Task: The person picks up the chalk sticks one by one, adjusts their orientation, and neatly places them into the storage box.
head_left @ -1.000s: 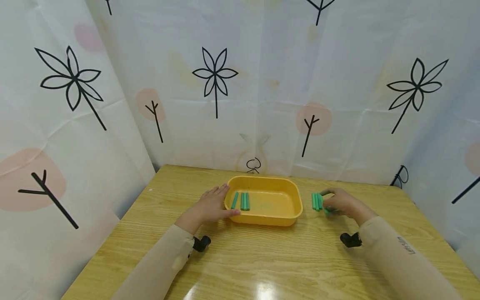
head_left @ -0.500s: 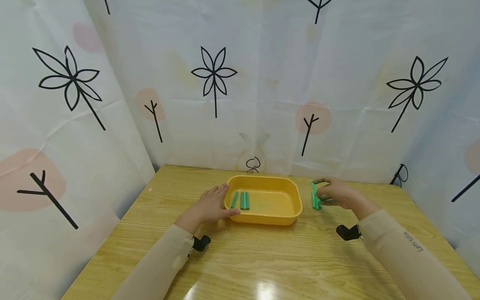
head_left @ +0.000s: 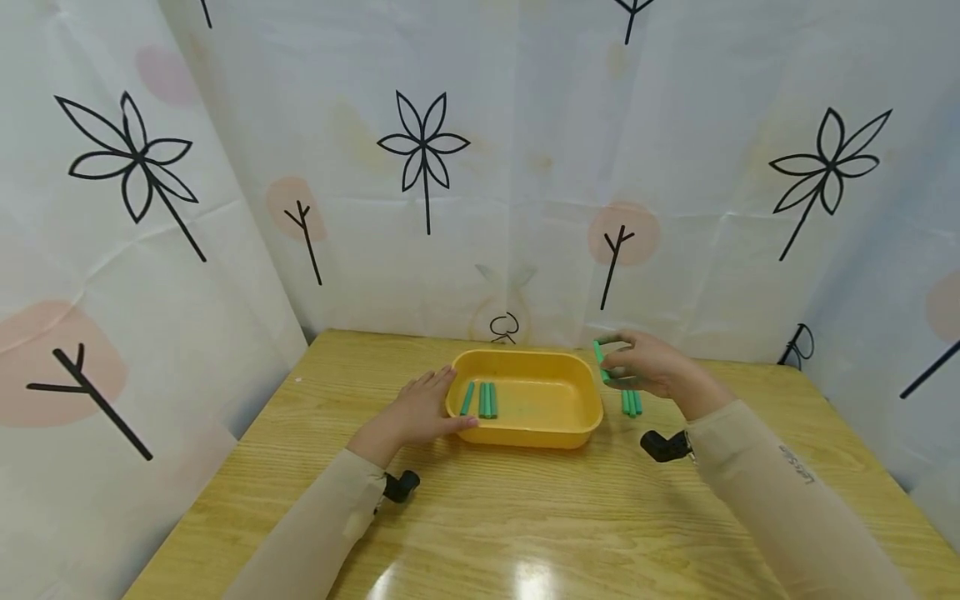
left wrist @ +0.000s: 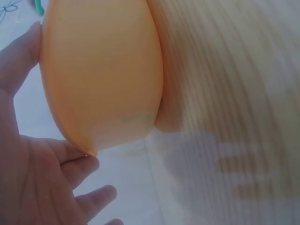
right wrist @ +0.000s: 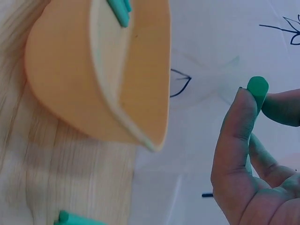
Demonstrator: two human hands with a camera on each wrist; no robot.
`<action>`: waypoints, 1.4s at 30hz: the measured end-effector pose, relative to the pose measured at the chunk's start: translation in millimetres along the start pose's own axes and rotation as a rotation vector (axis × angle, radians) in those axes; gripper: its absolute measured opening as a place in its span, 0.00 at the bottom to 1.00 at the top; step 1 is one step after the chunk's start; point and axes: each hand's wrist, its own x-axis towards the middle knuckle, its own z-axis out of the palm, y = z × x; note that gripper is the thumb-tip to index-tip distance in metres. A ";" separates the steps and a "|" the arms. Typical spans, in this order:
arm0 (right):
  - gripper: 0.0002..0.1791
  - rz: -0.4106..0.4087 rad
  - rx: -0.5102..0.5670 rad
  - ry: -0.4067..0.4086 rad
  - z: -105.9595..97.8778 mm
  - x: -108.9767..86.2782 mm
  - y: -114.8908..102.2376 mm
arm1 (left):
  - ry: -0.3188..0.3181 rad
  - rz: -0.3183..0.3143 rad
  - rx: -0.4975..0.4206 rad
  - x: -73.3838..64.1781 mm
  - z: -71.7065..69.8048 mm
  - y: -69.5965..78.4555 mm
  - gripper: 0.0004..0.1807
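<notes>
We see the right hand (head_left: 645, 362) pinching a slim green stick (head_left: 598, 352) between thumb and fingertips, raised beside the right end of a yellow, round-cornered plastic tray (head_left: 525, 436). The left hand (head_left: 420, 408), fingers spread, touches the tray's left end, its thumb on the near rim. Inside, at left, we count three green sticks lying together (head_left: 488, 400) and one slanted green stick (head_left: 467, 398). A small green cluster (head_left: 632, 403) lies right of the tray on the wood-grain table (head_left: 480, 517). The beige right sleeve (head_left: 787, 500) bears small dark lettering (head_left: 797, 463) we cannot read surely.
</notes>
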 end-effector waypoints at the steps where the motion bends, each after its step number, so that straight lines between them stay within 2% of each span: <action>1: 0.36 -0.004 0.010 -0.003 2.8 1.2 -1.1 | -0.002 0.002 0.000 -0.2 -0.3 -0.1 0.58; 8: 0.36 -0.019 0.061 -0.031 19.8 9.4 -8.9 | -0.011 0.015 -0.002 0.0 -0.6 -1.2 0.59; 15: 0.35 -0.027 0.079 -0.033 36.4 21.5 -17.5 | 0.011 0.019 -0.008 0.7 -2.3 -1.0 0.58; 20: 0.35 -0.014 0.114 -0.018 51.3 34.4 -16.8 | 0.001 0.008 -0.004 -0.7 -2.8 -1.3 0.59; 27: 0.33 -0.005 0.153 -0.016 73.4 55.9 -3.9 | -0.006 0.006 -0.022 -3.8 -4.2 0.6 0.59; 35: 0.32 0.056 0.155 0.002 91.7 77.9 17.7 | -0.002 -0.001 -0.020 -3.7 -1.2 2.6 0.58; 42: 0.30 0.091 0.077 0.026 106.9 93.7 30.1 | -0.002 -0.005 -0.019 -1.2 -1.2 0.0 0.59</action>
